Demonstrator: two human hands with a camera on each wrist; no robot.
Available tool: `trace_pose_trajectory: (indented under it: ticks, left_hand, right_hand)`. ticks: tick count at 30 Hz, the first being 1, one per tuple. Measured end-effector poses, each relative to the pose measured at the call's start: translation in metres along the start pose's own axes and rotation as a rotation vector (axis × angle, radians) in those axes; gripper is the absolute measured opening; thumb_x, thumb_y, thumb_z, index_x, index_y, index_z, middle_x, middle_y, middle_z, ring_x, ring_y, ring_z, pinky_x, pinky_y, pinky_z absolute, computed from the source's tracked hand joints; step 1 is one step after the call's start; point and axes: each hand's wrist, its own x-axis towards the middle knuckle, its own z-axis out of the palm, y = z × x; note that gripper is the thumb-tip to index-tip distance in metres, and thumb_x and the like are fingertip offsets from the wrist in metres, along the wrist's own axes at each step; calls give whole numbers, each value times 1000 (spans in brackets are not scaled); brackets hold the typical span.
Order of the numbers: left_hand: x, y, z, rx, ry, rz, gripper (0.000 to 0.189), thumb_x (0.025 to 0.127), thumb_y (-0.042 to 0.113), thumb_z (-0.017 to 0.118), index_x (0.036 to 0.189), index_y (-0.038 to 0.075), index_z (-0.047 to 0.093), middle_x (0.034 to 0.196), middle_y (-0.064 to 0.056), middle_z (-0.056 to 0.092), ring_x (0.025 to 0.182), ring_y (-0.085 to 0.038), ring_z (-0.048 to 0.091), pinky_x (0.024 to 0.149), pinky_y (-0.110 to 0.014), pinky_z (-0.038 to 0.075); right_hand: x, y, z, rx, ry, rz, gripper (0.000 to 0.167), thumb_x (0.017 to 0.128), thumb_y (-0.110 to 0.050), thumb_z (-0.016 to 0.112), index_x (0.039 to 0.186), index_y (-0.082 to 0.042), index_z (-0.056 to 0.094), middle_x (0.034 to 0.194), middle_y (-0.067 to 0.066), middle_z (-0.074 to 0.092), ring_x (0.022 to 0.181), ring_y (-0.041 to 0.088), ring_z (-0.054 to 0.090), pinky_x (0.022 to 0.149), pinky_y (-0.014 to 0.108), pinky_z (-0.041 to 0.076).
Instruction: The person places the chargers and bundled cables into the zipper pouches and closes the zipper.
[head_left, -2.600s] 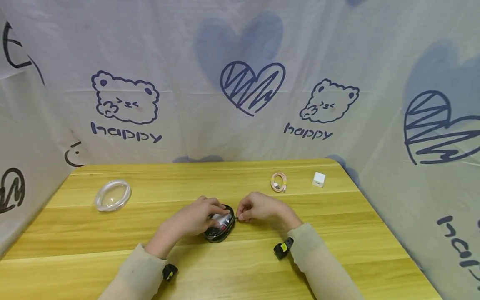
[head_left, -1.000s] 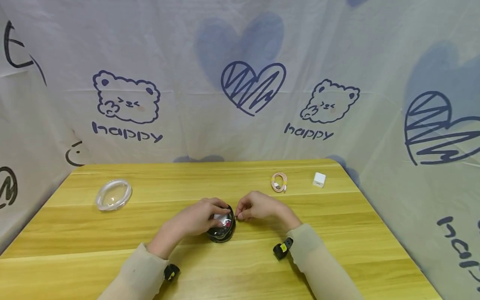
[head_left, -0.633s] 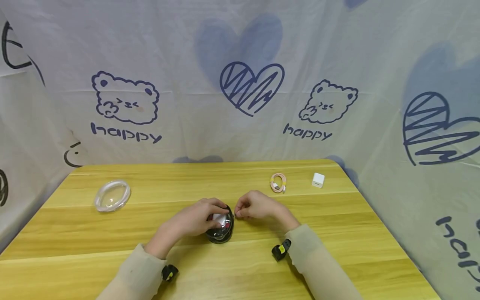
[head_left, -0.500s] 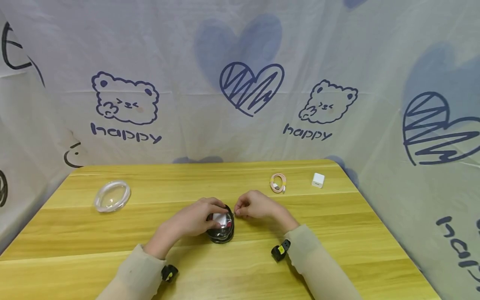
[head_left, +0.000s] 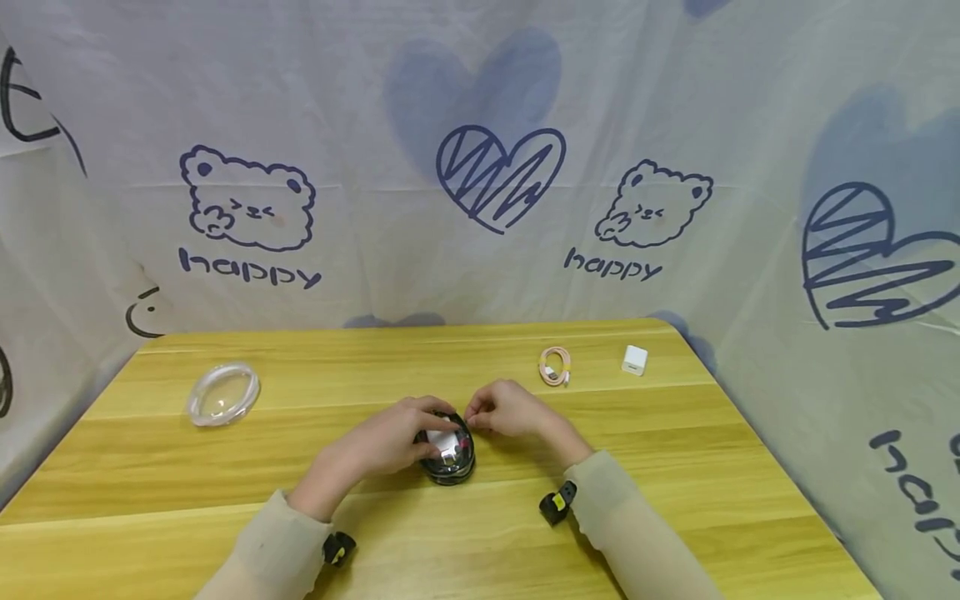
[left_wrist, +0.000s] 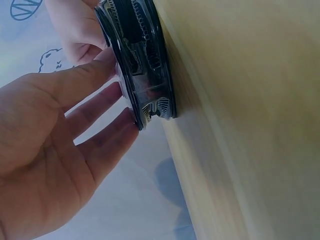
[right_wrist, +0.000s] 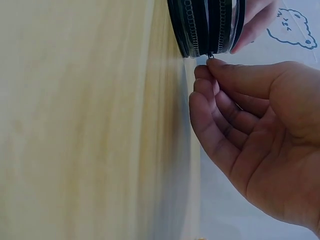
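Note:
A small round zip pouch point(head_left: 453, 457) with clear faces and black trim stands on the table. Something white and pink shows through its top. My left hand point(head_left: 393, 433) holds it from the left, thumb and fingers on the top face and rim. In the left wrist view, rows of zipper teeth point(left_wrist: 152, 52) run apart along the pouch's side. At the pouch's far right edge, my right hand point(head_left: 513, 408) pinches the zipper pull point(right_wrist: 210, 56) between thumb and forefinger. Above the pull, in the right wrist view, the two tooth rows also stand apart.
A coiled pink cable point(head_left: 554, 367) with yellow ties lies at the back right of the wooden table point(head_left: 337, 517). Beside it is a white charger block point(head_left: 634, 360). A coil of clear tubing point(head_left: 223, 394) lies at the back left. A printed cloth point(head_left: 375, 233) hangs behind.
The pouch has turned a little under my left hand, more of its clear top now showing. My right hand has moved slightly away and left, along the rim with the zipper pull.

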Motion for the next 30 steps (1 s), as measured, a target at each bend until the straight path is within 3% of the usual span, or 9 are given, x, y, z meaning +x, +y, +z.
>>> trace_pose_trajectory:
  ticks: [8,21,30]
  left_hand:
    - [-1,7,-2,-29,-28,-60,38,96,6,73,134,2,69,148,-18,57,135,-39,55,109,-51,49]
    - [-3,7,-1,-2,-10,-64,37,96,7,73,133,1,69,146,-20,59,132,-41,58,106,-49,52]
    - [-2,4,-2,-33,-19,-57,39,97,7,74,134,1,68,147,-20,58,133,-41,57,107,-51,51]
  right_hand:
    - [-2,1,-1,14,-11,10,7,97,-5,72,91,-5,76,79,1,71,68,10,62,60,21,53]
    - [-4,5,-9,13,-121,0,6,96,-4,73,92,-6,75,80,1,72,67,8,61,62,22,54]
    - [-4,6,-7,25,-67,31,8,97,-5,71,91,-6,76,80,3,71,68,10,62,63,24,55]
